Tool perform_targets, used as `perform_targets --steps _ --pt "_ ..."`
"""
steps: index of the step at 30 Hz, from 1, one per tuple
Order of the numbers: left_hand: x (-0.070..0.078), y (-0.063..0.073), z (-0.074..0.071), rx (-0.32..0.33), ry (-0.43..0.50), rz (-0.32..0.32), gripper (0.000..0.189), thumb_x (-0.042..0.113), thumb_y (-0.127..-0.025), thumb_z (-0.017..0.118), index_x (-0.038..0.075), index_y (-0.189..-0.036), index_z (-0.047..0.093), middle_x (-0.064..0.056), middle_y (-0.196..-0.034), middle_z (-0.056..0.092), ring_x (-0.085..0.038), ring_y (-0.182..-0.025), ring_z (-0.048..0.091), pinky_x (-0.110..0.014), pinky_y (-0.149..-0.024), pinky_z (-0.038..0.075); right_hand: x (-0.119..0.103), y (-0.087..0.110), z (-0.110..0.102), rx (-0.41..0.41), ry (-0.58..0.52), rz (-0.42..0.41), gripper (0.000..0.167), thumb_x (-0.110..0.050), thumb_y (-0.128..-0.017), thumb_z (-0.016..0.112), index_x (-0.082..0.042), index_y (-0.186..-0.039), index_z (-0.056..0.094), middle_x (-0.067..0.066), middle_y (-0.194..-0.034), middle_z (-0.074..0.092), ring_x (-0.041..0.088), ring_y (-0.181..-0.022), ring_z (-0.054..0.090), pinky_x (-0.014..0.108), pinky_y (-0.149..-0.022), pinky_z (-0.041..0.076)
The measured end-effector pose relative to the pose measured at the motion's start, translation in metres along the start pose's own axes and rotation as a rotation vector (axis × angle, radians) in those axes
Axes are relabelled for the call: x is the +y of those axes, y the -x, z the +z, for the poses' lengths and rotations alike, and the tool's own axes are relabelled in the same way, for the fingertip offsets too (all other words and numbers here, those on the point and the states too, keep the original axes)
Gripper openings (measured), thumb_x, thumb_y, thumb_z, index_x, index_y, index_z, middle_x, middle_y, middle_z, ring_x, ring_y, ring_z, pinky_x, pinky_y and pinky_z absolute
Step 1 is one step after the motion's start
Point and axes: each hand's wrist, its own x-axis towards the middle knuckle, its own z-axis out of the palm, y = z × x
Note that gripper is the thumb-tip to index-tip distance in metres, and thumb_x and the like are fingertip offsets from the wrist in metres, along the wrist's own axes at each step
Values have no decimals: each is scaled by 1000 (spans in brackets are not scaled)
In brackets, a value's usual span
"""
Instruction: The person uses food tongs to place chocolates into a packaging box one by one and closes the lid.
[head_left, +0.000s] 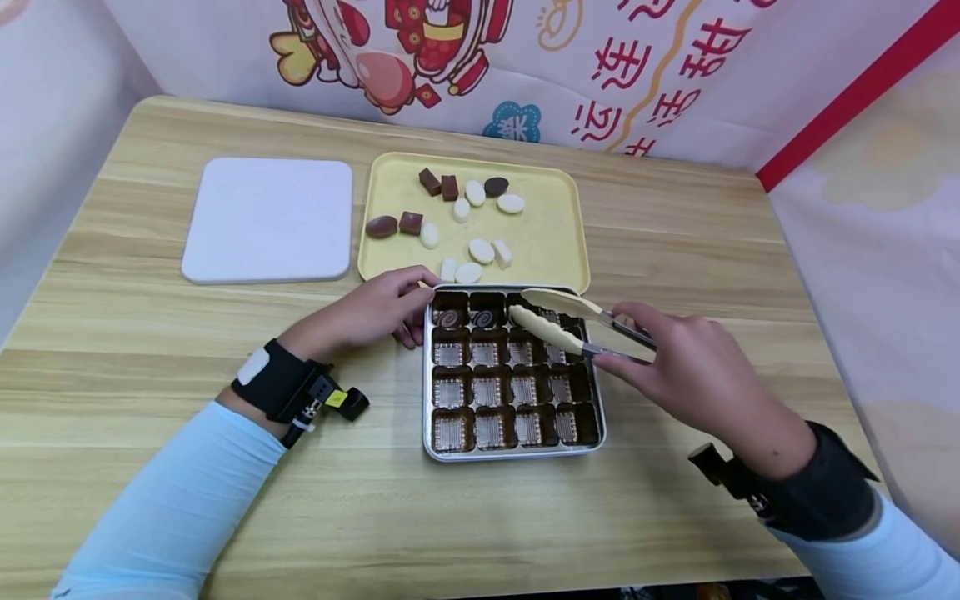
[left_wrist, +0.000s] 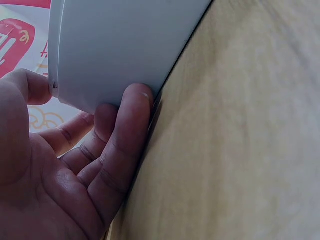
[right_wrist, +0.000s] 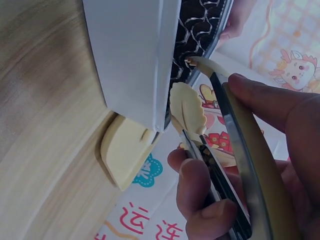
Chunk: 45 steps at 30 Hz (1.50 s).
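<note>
Wooden surface, picture wall behind. Two swirl sweets in box, back row; front three rows seem left to fill. Loose sweets on yellow tray. Right hand pinches spread tongs over box; left hand grips box corner.

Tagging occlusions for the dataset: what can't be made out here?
Contents, far right of the box: head, partly covered by the tongs.
Near edge of the yellow tray: head, partly behind the box.
Tongs' handle ends: head, hidden by the right hand; right wrist, one cut by the bottom edge.
Box interior: left wrist, blocked by its outer wall.
</note>
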Motion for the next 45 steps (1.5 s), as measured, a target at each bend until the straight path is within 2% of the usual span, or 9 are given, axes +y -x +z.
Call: perform_targets --steps 5,11,15,19,22,28,31,37,45 --pt "0 0 1 4 3 1 31 26 -108 39 14 -133 52 -18 -84 62 -29 -73 69 -41 -67 63 2 -1 -9 71 -12 -14 52 -44 -84 79 -14 -124 65 -7 -52 42 7 -44 29 24 -42 23" --pt "0 1 1 9 4 -2 30 27 -108 39 14 -132 52 -18 -84 62 -29 -73 68 -40 -68 63 9 -22 -12 98 -43 36 53 -45 -83 80 -10 -119 63 1 -64 54 13 -49 40 26 -43 32" --pt "0 1 2 10 8 -6 30 27 -108 40 14 -132 52 -18 -85 62 -29 -74 68 -40 -68 63 12 -53 -4 86 -3 52 66 -54 -82 77 -6 -124 60 5 -66 55 18 -52 44 30 -45 35" --pt "0 2 1 9 19 -10 29 28 -108 40 15 -131 52 -17 -85 61 -30 -74 68 -41 -68 63 10 -93 6 101 43 -10 73 -59 -82 74 -1 -123 60 10 -75 63 21 -56 51 35 -48 43" --pt "1 3 1 11 22 -12 29 28 -108 40 16 -131 53 -16 -84 60 -29 -74 68 -41 -68 63 3 -124 11 83 63 -43 70 -62 -84 70 -1 -118 61 10 -77 64 22 -57 52 36 -50 45" --pt "2 3 1 12 12 -5 28 28 -107 40 16 -129 54 -16 -85 59 -29 -75 68 -40 -68 63 -20 -176 13 -33 92 7 61 -66 -89 61 -6 -97 54 3 -73 42 20 -62 41 31 -51 31" --pt "2 3 1 12 3 -2 28 29 -107 40 16 -129 54 -16 -85 59 -29 -75 69 -39 -68 63 -31 -193 14 -67 120 14 60 -67 -89 60 -8 -93 50 2 -73 39 20 -64 41 32 -52 29" --pt "2 3 2 15 21 -7 28 30 -107 41 17 -128 54 -15 -84 59 -29 -74 68 -40 -67 63 -48 -211 18 -108 178 -12 57 -65 -91 58 -9 -97 54 3 -80 55 22 -68 51 34 -54 41" --pt "1 4 2 19 8 -6 28 29 -107 41 16 -128 54 -14 -83 58 -28 -74 68 -39 -68 63 -53 -217 24 -117 164 -29 52 -57 -94 59 -6 -104 58 5 -87 61 23 -74 55 37 -62 47"
